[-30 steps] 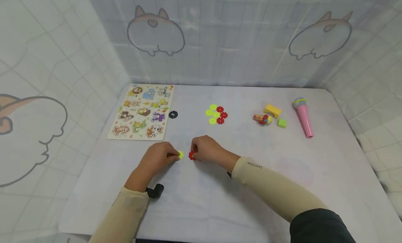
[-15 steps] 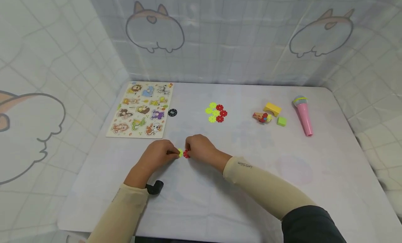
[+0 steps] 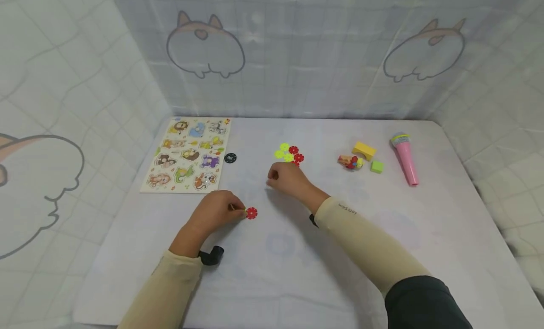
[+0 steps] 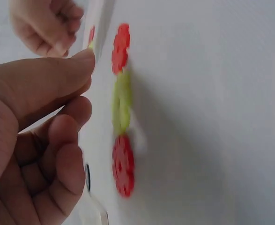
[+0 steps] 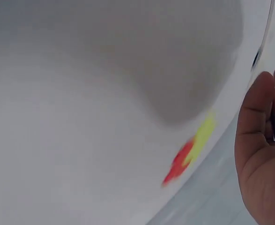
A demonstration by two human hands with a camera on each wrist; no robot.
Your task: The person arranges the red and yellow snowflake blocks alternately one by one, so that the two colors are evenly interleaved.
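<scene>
A puzzle board (image 3: 186, 154) lies at the desk's (image 3: 425, 234) far left corner, a black disc (image 3: 230, 158) just beside its right edge. Toward the near edge, the left hand (image 3: 216, 214) pinches a joined piece: a red disc (image 3: 251, 213) shows past the fingertips, and the left wrist view shows red, yellow and red discs (image 4: 121, 110) in a row. The right hand (image 3: 286, 176) hovers mid-desk with fingers loosely curled, grasping nothing, just before a pile of yellow and red discs (image 3: 289, 154). Toward the far right corner lie small blocks (image 3: 361, 157) and a pink microphone (image 3: 405, 158).
</scene>
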